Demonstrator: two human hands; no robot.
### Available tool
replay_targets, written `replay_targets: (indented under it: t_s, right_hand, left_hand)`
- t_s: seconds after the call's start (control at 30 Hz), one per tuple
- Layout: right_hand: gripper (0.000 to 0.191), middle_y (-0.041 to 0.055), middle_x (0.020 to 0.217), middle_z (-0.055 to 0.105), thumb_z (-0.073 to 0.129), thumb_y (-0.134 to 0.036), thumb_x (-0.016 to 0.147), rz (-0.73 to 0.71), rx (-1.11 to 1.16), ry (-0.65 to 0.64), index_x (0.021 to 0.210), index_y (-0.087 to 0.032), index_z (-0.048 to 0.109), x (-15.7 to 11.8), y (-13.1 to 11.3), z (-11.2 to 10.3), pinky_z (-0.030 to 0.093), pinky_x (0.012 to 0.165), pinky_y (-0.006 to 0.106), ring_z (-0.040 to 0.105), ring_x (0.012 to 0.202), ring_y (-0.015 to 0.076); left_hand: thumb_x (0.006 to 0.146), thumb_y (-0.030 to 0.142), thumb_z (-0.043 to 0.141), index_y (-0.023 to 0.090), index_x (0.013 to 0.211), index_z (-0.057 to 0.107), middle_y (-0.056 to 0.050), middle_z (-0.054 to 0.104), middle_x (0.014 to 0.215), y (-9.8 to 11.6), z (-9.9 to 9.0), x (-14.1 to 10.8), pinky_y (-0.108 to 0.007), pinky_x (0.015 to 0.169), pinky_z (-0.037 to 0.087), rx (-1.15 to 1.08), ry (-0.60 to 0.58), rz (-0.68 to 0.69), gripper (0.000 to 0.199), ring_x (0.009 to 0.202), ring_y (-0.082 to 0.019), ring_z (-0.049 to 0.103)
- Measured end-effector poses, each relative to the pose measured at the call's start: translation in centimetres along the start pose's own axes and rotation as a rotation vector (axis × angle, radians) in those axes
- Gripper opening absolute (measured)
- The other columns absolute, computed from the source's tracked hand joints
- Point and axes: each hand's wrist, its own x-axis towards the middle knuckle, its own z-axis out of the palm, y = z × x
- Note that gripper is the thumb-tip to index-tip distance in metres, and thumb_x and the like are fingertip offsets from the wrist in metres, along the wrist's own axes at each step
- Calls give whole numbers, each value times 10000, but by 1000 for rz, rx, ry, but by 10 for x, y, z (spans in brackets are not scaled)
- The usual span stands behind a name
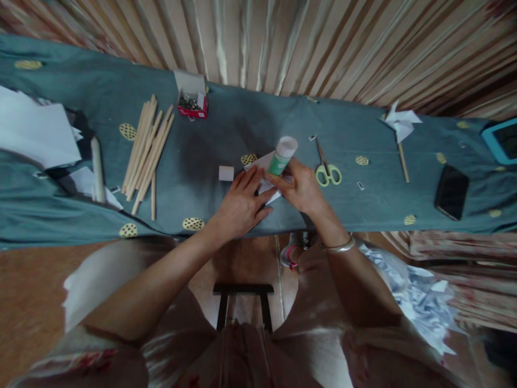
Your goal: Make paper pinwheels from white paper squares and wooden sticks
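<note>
My right hand (304, 187) grips a green glue bottle (281, 156) with a white cap, tilted with its lower end down on a white paper piece (258, 163). My left hand (241, 202) lies flat on that paper, fingers spread, pinning it to the grey-green tablecloth (226, 129). A silver bangle (338, 248) circles my right wrist. A small white paper square (226, 173) lies just left of my left hand. Yellow-handled scissors (327, 168) lie just right of my right hand.
A bundle of wooden sticks (147, 150) and a red box of pins (192, 103) lie to the left. White paper sheets (34, 129) and a rolled paper (97, 170) sit far left. A paper pinwheel on a stick (400, 132), a black phone (451, 192) and a blue-edged tablet (503, 140) lie right.
</note>
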Motion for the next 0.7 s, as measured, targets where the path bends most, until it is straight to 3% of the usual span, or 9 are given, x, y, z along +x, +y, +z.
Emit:
replay_targets:
  t_s: [0.37,0.57,0.7]
  right_hand:
    - [319,16,750,637,687,-512,824,-8,27,67,898,-214,602,-4,5,-3,502,711,365,608,715,206]
    - [381,-5,754,640,717,-577,770,135,373,223,827,-227,578,0,13,-8,518,706,340,605,708,170]
    - [416,1,802,668,752,-611,724,190,634,300,827,-243,588,6,15,-14,551,779,361,651,791,180]
  left_hand:
    - [947,398,593,238,1335,619,-143,392,1589,1,-3,0,-623,1181,302,8,-1,1,421,1500,-383,284]
    - [946,364,592,234,1302,644,-144,418,1570,1,-5,0,-620,1165,331,11,19,-1,383,1482,-382,325]
    - [947,360,587,167,1303,639,-196,467,1519,2,-8,1,-597,1160,359,24,23,3,408,1454,-393,376]
